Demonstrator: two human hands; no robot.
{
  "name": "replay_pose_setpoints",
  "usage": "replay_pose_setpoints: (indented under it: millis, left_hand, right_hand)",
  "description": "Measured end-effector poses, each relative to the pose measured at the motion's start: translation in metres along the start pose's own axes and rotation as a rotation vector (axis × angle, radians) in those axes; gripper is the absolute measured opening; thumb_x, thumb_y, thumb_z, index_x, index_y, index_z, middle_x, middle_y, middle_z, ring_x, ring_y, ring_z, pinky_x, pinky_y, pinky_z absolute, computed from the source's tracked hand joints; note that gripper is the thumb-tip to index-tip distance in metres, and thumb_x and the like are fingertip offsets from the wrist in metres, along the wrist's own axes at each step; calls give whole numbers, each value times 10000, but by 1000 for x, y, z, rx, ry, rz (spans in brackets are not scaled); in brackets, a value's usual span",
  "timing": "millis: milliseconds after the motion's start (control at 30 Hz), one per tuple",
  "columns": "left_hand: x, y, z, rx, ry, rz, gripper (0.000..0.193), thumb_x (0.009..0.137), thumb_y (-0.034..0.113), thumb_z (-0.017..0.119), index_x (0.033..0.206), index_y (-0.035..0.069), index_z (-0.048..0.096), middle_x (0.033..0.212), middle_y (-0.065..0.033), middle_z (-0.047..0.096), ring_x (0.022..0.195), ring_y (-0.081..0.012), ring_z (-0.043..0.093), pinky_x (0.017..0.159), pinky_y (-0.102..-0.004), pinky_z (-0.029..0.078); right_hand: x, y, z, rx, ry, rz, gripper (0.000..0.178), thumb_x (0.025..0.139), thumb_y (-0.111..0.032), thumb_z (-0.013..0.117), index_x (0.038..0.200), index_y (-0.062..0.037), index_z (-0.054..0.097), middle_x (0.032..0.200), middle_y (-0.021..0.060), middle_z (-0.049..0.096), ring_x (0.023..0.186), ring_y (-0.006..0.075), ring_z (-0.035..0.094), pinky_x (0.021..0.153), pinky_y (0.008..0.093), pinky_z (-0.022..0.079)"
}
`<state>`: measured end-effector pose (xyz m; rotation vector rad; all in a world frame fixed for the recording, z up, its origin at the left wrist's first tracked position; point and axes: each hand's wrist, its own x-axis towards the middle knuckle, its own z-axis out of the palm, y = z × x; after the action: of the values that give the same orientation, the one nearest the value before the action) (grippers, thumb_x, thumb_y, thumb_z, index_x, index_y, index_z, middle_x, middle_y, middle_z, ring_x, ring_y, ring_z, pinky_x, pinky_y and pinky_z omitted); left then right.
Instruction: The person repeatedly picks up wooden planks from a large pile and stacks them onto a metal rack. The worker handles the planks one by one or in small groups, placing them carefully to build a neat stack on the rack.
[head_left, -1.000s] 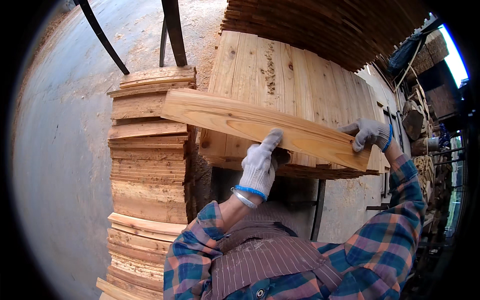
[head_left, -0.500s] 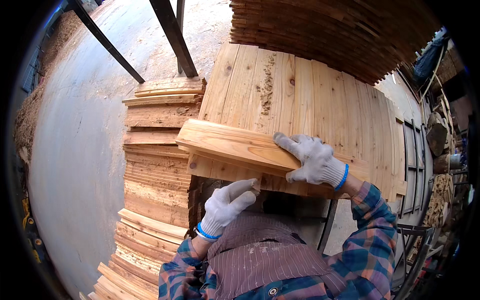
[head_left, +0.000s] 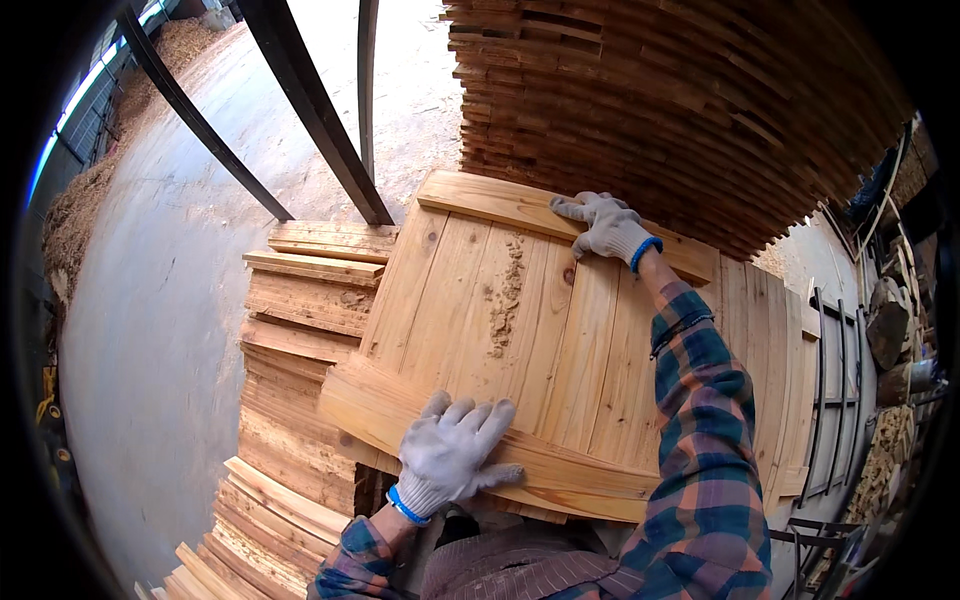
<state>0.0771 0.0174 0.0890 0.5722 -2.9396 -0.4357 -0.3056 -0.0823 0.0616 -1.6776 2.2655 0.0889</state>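
My left hand, in a white knit glove with a blue cuff, rests on a pale wooden board lying crosswise at the near side. Its fingers are spread over the board's top. Along the far side lies another crosswise wooden board. My right hand, gloved the same way, is stretched out over that board and grips it across its width, the thumb at the near edge. Beneath both boards, a row of planks lies side by side. A line of sawdust crumbs sits on them.
Beyond the planks rises a tall stack of dark-edged boards. Stacked planks stand at the left. Black metal posts rise at the far left, and a black metal frame is at the right.
My right hand has moved from the near board to the far side, where a crosswise board now lies. My left hand has come onto the near board. The view has shifted.
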Motion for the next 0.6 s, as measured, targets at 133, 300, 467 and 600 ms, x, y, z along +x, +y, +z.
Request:
replay_pose_setpoints:
  millis: [133, 300, 467, 600]
  left_hand:
    - [0, 1, -1, -19, -7, -34, 753, 777, 631, 644, 1265, 62, 578, 1144, -106, 669, 1062, -288, 614, 975, -463, 443]
    - [-1, 0, 4, -23, 48, 0, 738, 775, 608, 661, 1267, 64, 576, 1152, -109, 668, 1081, -294, 614, 982, -477, 449]
    - [-9, -1, 8, -200, 257, -14, 613, 824, 464, 711, 1259, 44, 608, 1222, -137, 659, 1153, -339, 606, 1046, -491, 427]
    - [-57, -21, 22, -579, 790, -153, 445, 872, 228, 736, 1230, -18, 638, 1202, -199, 667, 1105, -337, 649, 967, -438, 506]
  right_hand:
    - [8, -15, -4, 14, -25, -19, 901, 685, -246, 783, 1465, -478, 396, 1449, 32, 423, 1357, 348, 369, 1089, 563, 377]
    - [9, -27, 1, -25, 72, -10, 876, 730, -253, 775, 1495, -405, 376, 1438, 38, 434, 1355, 325, 379, 1106, 497, 375]
    - [-73, -46, -8, 3, 140, 173, 924, 823, -484, 731, 1566, -301, 213, 1493, 127, 418, 1368, 324, 416, 1084, 477, 425]
    - [-236, -126, 15, 207, -128, -139, 959, 823, -506, 717, 1577, -252, 183, 1481, 177, 435, 1285, 398, 509, 1052, 513, 436]
